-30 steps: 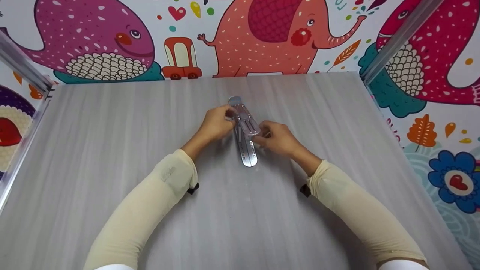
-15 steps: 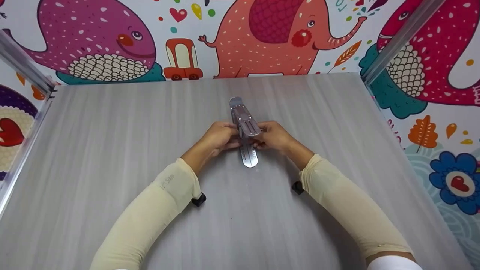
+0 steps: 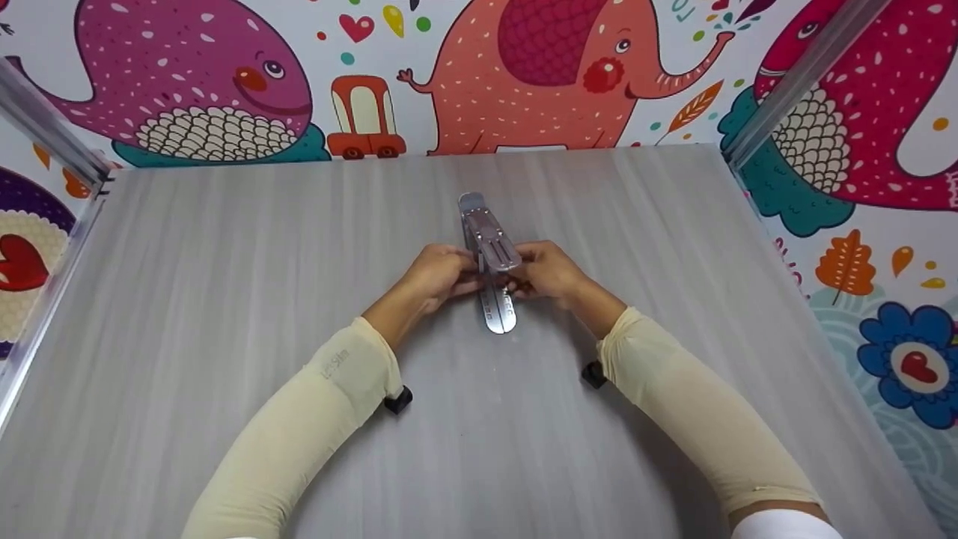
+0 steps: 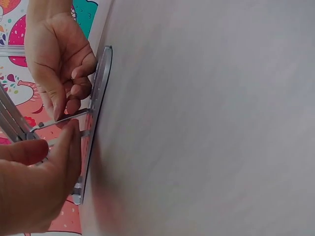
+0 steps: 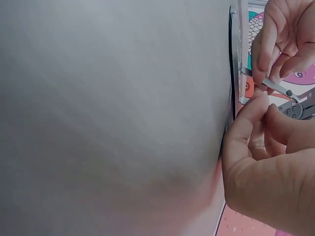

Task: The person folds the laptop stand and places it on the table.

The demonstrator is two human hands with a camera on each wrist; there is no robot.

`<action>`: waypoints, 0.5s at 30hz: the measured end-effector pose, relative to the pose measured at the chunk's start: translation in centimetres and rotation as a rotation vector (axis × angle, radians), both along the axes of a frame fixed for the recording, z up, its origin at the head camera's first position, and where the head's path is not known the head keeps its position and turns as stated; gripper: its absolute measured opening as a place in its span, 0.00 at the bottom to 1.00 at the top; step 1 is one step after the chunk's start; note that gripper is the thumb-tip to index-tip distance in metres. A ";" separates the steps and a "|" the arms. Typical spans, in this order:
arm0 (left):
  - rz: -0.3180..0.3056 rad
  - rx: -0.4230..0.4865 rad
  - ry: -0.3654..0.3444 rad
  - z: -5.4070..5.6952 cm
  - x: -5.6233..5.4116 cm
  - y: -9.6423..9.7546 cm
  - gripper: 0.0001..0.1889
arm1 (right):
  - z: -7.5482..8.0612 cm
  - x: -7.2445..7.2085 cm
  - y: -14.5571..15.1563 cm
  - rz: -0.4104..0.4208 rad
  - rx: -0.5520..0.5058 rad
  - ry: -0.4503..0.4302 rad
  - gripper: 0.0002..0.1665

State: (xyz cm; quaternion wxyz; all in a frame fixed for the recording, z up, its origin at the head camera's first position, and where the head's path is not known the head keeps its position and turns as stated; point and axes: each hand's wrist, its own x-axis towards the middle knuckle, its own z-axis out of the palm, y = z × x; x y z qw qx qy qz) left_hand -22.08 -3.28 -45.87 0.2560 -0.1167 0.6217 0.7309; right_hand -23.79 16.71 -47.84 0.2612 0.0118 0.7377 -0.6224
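A silvery folding metal stand (image 3: 494, 243) stands on the table, its slotted upper plate tilted above a long rounded base (image 3: 499, 314). Thin struts (image 5: 278, 87) link base and upper part. My left hand (image 3: 440, 271) is at the stand's left side, its thumb and fingers around the struts; in the left wrist view the fingers (image 4: 68, 152) partly hide this contact. From the other side my right hand (image 3: 552, 271) pinches a strut between thumb and forefinger, and its other fingers are curled. The plate covers some of the fingertips in the head view.
A grey wood-grain table (image 3: 479, 434) spreads around the stand. Behind it rises a wall with cartoon animals (image 3: 539, 82). Metal posts stand at the left corner (image 3: 56, 127) and right corner (image 3: 793, 90). Black wrist cameras (image 3: 398, 400) hang below both wrists.
My left hand has moved from the upper plate down and nearer to the struts. The right hand has shifted slightly inward beneath the plate. Over the last half second almost nothing moves.
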 end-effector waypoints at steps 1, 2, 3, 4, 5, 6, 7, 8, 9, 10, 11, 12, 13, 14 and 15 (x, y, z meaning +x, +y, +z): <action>0.002 0.001 0.001 0.0 0.0 0.0 0.18 | 0.0 0.0 0.0 0.006 0.004 0.005 0.11; 0.004 0.002 0.002 0.0 0.0 0.0 0.18 | -0.1 0.0 0.0 0.010 0.006 0.008 0.10; 0.005 0.007 0.001 0.0 0.1 0.0 0.18 | -0.1 0.0 0.1 0.016 0.008 0.010 0.10; 0.006 0.008 0.001 0.0 0.1 0.1 0.18 | -0.1 0.1 0.1 0.020 0.011 0.011 0.10; 0.007 0.009 0.002 0.0 0.1 0.1 0.18 | 0.0 0.1 0.1 0.024 0.017 0.013 0.10; 0.008 0.015 0.002 0.0 0.1 0.1 0.18 | 0.1 0.1 0.1 0.028 0.023 0.015 0.10; 0.009 0.019 0.003 0.0 0.0 0.1 0.18 | 0.2 0.2 0.1 0.032 0.029 0.017 0.11; 0.009 0.021 0.006 0.0 0.0 0.2 0.18 | 0.3 0.3 0.1 0.035 0.034 0.019 0.11; 0.009 0.027 0.007 0.0 0.0 0.2 0.18 | 0.4 0.3 0.0 0.040 0.042 0.023 0.11; 0.009 0.030 0.009 0.0 0.0 0.2 0.18 | 0.5 0.3 0.0 0.044 0.049 0.027 0.11; 0.009 0.036 0.012 0.0 0.0 0.2 0.18 | 0.6 0.4 0.0 0.050 0.055 0.032 0.11; 0.008 0.039 0.012 0.0 0.0 0.2 0.18 | 0.6 0.4 -0.1 0.054 0.061 0.038 0.11; 0.006 0.041 0.013 0.0 0.0 0.2 0.18 | 0.6 0.4 -0.1 0.055 0.066 0.042 0.11; 0.005 0.043 0.013 0.0 0.0 0.2 0.18 | 0.6 0.4 -0.1 0.055 0.070 0.045 0.11; 0.004 0.042 0.012 0.0 0.0 0.2 0.18 | 0.6 0.4 -0.1 0.054 0.074 0.048 0.12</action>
